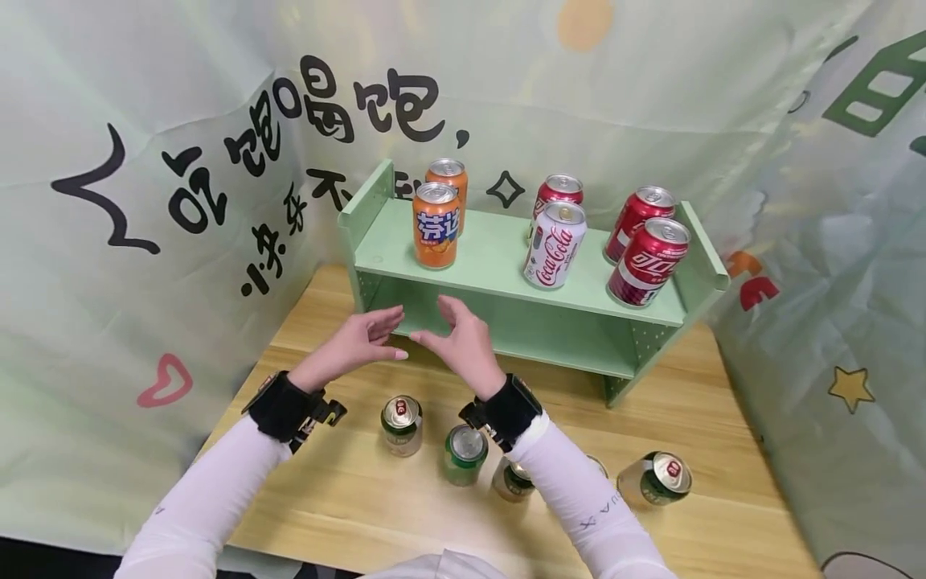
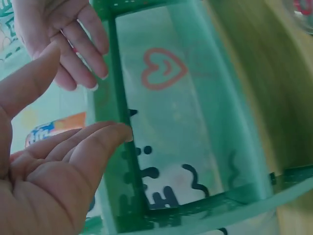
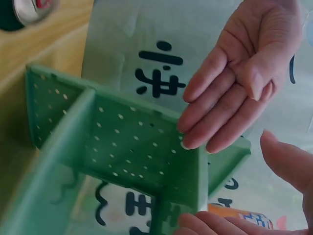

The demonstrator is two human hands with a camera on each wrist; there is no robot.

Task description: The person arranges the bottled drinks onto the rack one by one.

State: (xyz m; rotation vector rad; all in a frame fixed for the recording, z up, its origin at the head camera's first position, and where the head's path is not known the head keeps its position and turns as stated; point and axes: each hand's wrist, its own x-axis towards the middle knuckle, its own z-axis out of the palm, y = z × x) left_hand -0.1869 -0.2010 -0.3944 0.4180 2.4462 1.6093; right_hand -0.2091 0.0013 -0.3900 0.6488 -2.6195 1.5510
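Both hands hover in front of the green shelf's left part, palms facing each other, apart and holding nothing. The left hand (image 1: 356, 342) has its fingers extended and thumb apart; the right hand (image 1: 463, 342) mirrors it, fingers slightly bent. Behind them on the upper board (image 1: 485, 241) stand two orange cans (image 1: 436, 233), one behind the other. In the left wrist view the left hand (image 2: 58, 171) is near the shelf's edge, with an orange can (image 2: 61, 128) beyond. The right wrist view shows the right hand (image 3: 288, 191) facing the left hand (image 3: 244, 73).
A white can (image 1: 554, 245) stands before a red one (image 1: 557, 191) on the upper board, with two more red cans (image 1: 647, 261) at its right. Several green-topped cans (image 1: 465, 456) stand on the wooden table (image 1: 325, 498) nearer the body, some partly behind the right forearm. Printed cloth (image 1: 239, 64) surrounds the table.
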